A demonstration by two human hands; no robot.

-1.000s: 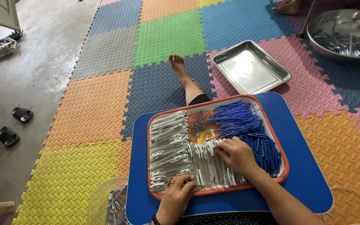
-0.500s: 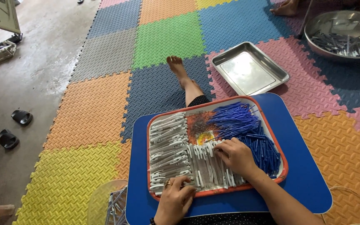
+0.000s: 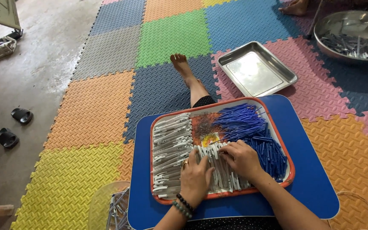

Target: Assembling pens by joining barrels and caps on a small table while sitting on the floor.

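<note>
— What's different from a moment back?

— Not much. The left hand [image 3: 195, 178] has slid up from the near rim of the orange-rimmed tray [image 3: 252, 191] and now lies flat on the white plastic pieces [image 3: 171, 149]. The right hand [image 3: 242, 159] stays where it was, at the seam between the white row and the blue sticks [image 3: 256, 132]. To my eye that means both hands are now pressing and evening out the white pieces rather than picking anything up.

— Are the hands holding anything?

— The left lies palm-down with fingers spread, an open grip, nothing clasped. The right is curled over the pieces by the blue heap; whether its fingers have pinched one, I cannot tell.

— And where do those white pieces sit?

— Directly under both palms, packed in rows across the left and near part of the tray, which rests on the blue surface [image 3: 311, 187] over the person's lap. Blue sticks fill the right side, touching the right hand's knuckles.

— Anything else around?

— An empty steel tray [image 3: 256, 68] on the foam mat floor [image 3: 90, 106] beyond, and a steel bowl [image 3: 354, 36] of grey pieces farther right.
</note>
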